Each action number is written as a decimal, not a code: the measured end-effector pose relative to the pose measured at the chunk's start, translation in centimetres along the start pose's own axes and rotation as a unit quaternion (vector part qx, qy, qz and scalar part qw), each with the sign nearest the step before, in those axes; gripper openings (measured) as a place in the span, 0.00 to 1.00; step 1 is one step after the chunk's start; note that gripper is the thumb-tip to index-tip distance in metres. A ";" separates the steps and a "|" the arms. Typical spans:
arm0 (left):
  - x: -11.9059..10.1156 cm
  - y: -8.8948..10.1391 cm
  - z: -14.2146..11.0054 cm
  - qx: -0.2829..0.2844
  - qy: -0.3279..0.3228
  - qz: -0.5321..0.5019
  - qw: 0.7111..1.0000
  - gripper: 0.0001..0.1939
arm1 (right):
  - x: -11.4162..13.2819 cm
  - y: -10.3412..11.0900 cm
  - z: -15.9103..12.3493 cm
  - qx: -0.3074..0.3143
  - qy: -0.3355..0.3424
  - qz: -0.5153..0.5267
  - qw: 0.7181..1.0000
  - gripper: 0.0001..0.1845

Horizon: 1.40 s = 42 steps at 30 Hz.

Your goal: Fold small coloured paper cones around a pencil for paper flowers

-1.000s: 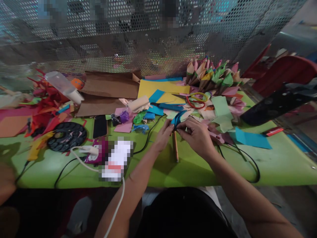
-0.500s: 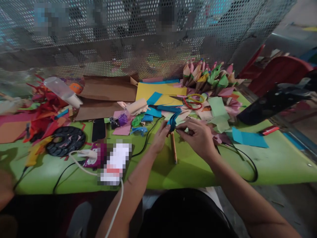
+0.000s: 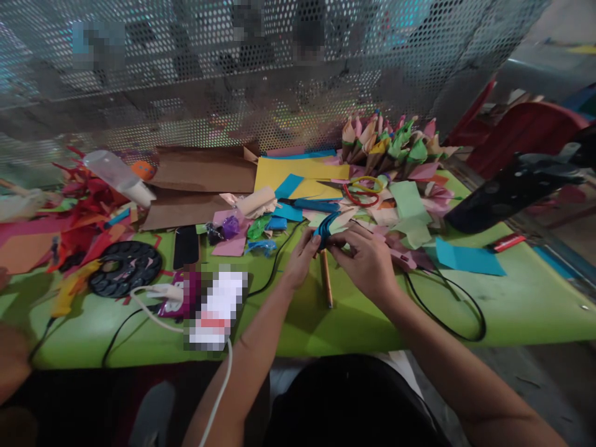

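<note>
My left hand (image 3: pixel 302 256) is closed on a bundle of curved blue paper strips (image 3: pixel 327 227), its thumb pressed against the lower end. Opposite it, my right hand (image 3: pixel 365 253) has its fingertips pinched together at the bundle's right edge. Both hands meet over the middle of the green table. A thin brown stick (image 3: pixel 327 287) shows just below the bundle; whether it is joined to the paper or lies on the table I cannot tell. Close to the right wrist is a pink glue gun (image 3: pixel 402 258), partly covered by paper.
A bottle (image 3: pixel 507 189) and blue paper (image 3: pixel 470 257) lie right. Behind are scissors (image 3: pixel 361 194), yellow paper (image 3: pixel 298 174) and paper flowers (image 3: pixel 391 146). Leftward are a phone (image 3: pixel 218 310) with a white cable, a yellow glue gun (image 3: pixel 74 287) and another person's hand (image 3: pixel 13 360).
My right hand has moved slightly left and drawn its fingers in against the blue strips. My left hand stays in place. The other person's hand at the left edge has shifted a little.
</note>
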State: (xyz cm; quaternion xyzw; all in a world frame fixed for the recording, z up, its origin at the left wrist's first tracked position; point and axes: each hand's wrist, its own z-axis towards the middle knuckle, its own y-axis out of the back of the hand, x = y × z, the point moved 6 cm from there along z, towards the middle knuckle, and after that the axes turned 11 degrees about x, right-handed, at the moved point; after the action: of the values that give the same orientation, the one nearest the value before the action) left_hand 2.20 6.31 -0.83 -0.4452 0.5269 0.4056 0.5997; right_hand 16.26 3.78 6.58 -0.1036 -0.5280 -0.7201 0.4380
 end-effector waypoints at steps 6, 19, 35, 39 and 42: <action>-0.3 -0.2 0.0 0.015 -0.024 -0.004 1.000 0.26 | 0.1 -0.2 -0.1 -0.011 0.006 -0.018 1.000 0.06; -0.5 -0.2 0.0 0.009 -0.041 -0.023 0.999 0.20 | 0.0 -0.8 0.3 0.021 0.024 0.003 0.999 0.09; 1.2 0.2 0.4 0.007 -0.001 -0.072 0.997 0.22 | 0.0 -0.8 0.4 0.048 0.032 0.039 0.998 0.07; 1.2 0.1 0.3 0.006 0.004 -0.094 0.996 0.21 | 0.1 -0.9 0.4 0.047 0.034 0.030 0.998 0.08; 1.2 0.0 0.1 -0.002 0.012 -0.101 0.995 0.21 | 0.1 -0.9 0.4 0.052 0.031 0.025 0.998 0.08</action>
State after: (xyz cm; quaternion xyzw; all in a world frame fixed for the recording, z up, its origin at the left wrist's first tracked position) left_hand 2.32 6.44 -2.01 -0.5022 0.4851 0.3388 0.6306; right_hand 15.40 4.11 6.26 -0.0714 -0.5478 -0.6836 0.4770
